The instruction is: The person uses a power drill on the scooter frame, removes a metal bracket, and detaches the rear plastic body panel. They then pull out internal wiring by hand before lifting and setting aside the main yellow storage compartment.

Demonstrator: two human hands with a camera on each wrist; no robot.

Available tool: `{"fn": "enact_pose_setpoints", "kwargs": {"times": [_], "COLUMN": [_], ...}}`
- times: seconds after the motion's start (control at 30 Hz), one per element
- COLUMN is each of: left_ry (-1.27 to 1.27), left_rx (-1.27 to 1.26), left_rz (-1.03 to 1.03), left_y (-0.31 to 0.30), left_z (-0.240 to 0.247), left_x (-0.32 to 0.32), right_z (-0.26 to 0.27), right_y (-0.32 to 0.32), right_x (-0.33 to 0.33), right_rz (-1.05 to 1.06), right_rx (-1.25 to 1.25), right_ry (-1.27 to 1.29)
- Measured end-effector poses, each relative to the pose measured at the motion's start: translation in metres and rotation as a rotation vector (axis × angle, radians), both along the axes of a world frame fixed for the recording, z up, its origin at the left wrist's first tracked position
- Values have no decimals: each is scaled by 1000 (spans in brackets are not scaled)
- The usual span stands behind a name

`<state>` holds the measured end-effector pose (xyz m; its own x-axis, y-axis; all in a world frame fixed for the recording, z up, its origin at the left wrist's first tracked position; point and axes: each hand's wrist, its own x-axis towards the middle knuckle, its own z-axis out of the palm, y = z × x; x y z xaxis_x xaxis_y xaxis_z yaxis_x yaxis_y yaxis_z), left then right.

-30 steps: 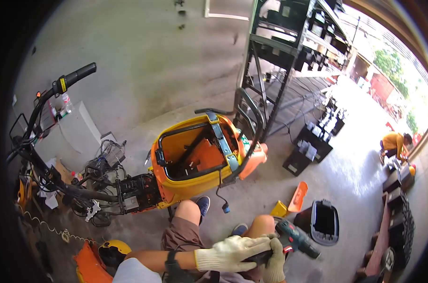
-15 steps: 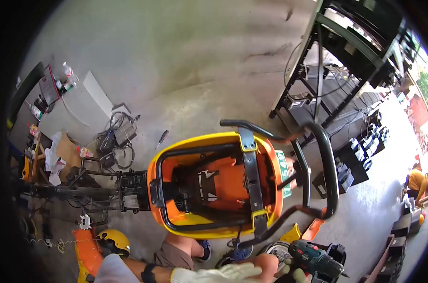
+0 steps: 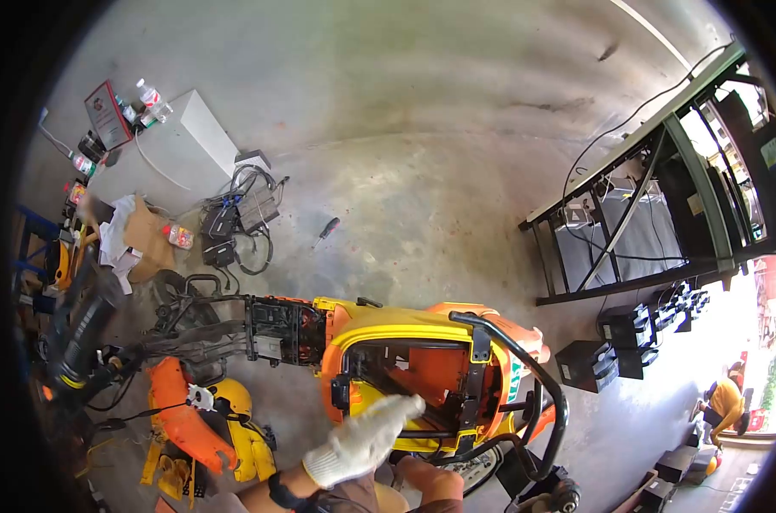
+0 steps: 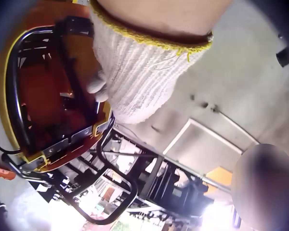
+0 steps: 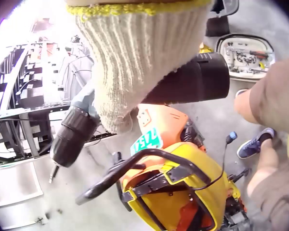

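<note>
One gloved left hand (image 3: 364, 439) reached out over the near side of the yellow scooter (image 3: 388, 323). Its fingers were straight and close together and held nothing, but I could not tell if they touched the scooter. The right hand (image 5: 127, 72) was curled around the drill (image 5: 197, 81). The drill was beside the scooter's back end, its tip pointing away from the scooter.
</note>
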<state>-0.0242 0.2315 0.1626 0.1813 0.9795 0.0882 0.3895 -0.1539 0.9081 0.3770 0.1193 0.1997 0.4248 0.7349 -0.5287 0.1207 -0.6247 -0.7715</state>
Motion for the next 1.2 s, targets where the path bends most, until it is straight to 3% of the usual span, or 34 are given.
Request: {"fn": "enact_pose_setpoints", "kwargs": {"times": [0.03, 0.07, 0.1, 0.17, 0.2, 0.23, 0.27, 0.33, 0.37, 0.4, 0.43, 0.47, 0.5, 0.53, 0.57, 0.6, 0.67, 0.73, 0.8, 0.97, 1.2], "left_ry": [9, -45, -99, -37, 6, 155, 305, 343, 361, 379, 424, 384, 439, 494, 368, 363, 386, 436, 430, 402, 296], "left_rx": [-90, -89, -260, -216, -197, -127, -55, -50, -226, -410, -514, -387, -350, -307, -412, -431, -479, -381, -229, -313, -240], "left_rz": [143, 247, 410, 477, 510, 501, 485, 490, 485, 477, 418, 442, 450, 465, 598, 596, 617, 696, 704, 706, 847], "left_y": [13, 24, 39, 67, 80, 89, 99, 103, 112, 122, 127, 123, 122, 126, 134, 137, 139, 137, 134, 133, 127], "left_z": [16, 8, 22, 14, 11, -7, -32, -89, -72, -50, -50, -66, -68, -66, -63, -61, -64, -67, -71, -61, -69], "left_x": [-10, -21, -24, -36, -38, -39, -40, -38, -29, -19, -17, -16, -17, -16, -11, -10, -9, -1, 0, 0, 5], "right_z": [28, 28, 19, -13, -32, 10, 30, 37, 11, -4, -17, 5, -34, -52, -46, -42, -81, -106, -142, -200, -216], "right_y": [26, 23, 30, 50, 53, 107, 142, 201, 228, 258, 287, 325, 355, 374, 399, 422, 454, 479, 495, 502, 504], "right_x": [-25, 1, 17, 59, 108, 51, 37, 17, 40, 50, 44, 13, 16, 20, -5, -32, -44, -66, -72, -77, -78], "right_rz": [-75, -68, -80, -32, -94, -177, -45, -10, 64, 164, 365, 506, 480, 369, 652, 658, 797, 998, 1161, 1473, 1465], "right_rx": [244, 69, 70, 143, 86, 2, 60, 187, 67, 157, 234, 14, 104, 19, 2, -7, -17, -39, -4, 276, 464], "right_ry": [-106, -120, -124, -288, -22, -237, -235, -49, -274, -82, -333, -524, -173, 75, -327, -229, -337, -558, -585, -721, -614]}}
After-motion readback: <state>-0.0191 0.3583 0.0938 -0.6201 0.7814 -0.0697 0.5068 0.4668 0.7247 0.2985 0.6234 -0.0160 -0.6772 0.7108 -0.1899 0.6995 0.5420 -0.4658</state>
